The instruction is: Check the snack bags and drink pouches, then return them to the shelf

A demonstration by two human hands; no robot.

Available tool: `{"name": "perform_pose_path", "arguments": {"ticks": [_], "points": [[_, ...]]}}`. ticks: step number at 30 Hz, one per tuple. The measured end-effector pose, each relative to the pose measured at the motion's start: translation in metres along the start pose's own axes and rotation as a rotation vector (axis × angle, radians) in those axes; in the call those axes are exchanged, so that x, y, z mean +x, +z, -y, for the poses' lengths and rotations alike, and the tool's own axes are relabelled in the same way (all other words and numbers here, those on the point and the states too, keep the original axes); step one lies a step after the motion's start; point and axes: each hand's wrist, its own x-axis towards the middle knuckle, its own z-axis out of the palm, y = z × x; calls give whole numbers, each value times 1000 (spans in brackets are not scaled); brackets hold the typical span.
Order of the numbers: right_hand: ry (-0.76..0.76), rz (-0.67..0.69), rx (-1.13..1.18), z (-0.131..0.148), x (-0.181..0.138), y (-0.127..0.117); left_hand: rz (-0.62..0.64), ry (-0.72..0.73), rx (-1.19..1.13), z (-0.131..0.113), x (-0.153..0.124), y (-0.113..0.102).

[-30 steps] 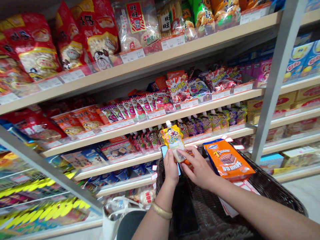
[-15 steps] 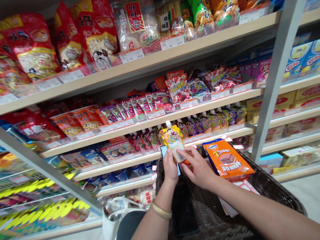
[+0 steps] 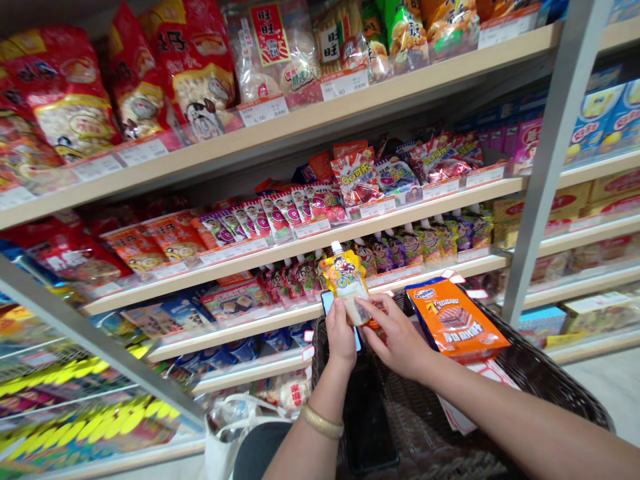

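My left hand (image 3: pixel 341 337) grips a yellow spouted jelly pouch (image 3: pixel 347 277) with a cartoon rider on its front and a white cap on top. The pouch stands nearly upright, its thumb-side edge pressed by my left thumb. My right hand (image 3: pixel 395 337) is at the pouch's lower right, index fingertip on its front and other fingers curled close by. Behind the pouch shows the edge of a flat light-blue thing (image 3: pixel 328 303), mostly hidden, perhaps a phone. A gold bracelet (image 3: pixel 323 423) circles my left wrist.
Below my hands is a dark woven basket (image 3: pixel 560 393) with an orange Ovaltine wafer packet (image 3: pixel 455 320) and a black flat object (image 3: pixel 367 420). Shelves ahead hold snack bags and several spouted pouches (image 3: pixel 410 243). A white bag (image 3: pixel 230 427) sits lower left; a grey post (image 3: pixel 550 167) stands right.
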Motion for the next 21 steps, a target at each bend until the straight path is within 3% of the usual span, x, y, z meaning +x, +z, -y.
{"name": "perform_pose_path", "arguments": {"ticks": [21], "points": [[-11, 5, -8, 3, 2, -3, -1, 11, 8, 0, 0, -1]]}}
